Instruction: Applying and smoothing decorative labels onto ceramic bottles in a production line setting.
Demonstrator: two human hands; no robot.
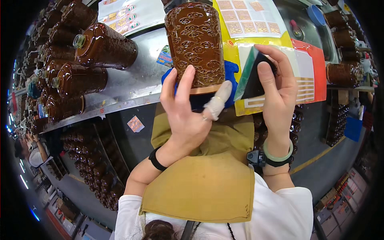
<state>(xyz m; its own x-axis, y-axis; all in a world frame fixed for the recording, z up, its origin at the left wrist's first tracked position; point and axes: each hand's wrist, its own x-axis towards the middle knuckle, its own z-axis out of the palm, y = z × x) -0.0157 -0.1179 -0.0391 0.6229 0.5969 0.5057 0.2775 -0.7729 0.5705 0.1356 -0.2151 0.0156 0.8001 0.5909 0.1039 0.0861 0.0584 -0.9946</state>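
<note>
Dozens of brown glazed bottles (94, 48) lie on their sides along the left part of a long metal bench (132, 86), and more fill the racks (100, 168) beneath it. A yellow and red sheet (306, 68) covers the bench on the right, with a sheet of small gold stickers (246, 18) lying at its far end. The person wears a tan apron (208, 180) over a white top.

In front of them stands a tall brown embossed jar (196, 42), its base at the near edge of the bench over a blue pad (232, 74). The left hand (184, 116) is pressed against the lower part of the jar, fingers spread and stretched up its side, the thumb in a white finger cot (218, 102) under the base; it steadies the jar rather than wrapping it. Just to the right, apart from the jar, the right hand (278, 86) grips a small dark square card with a green edge (252, 78), fingers curled over its top and thumb laid across its face. A pale green bangle (278, 154) and a black band sit on that wrist.
</note>
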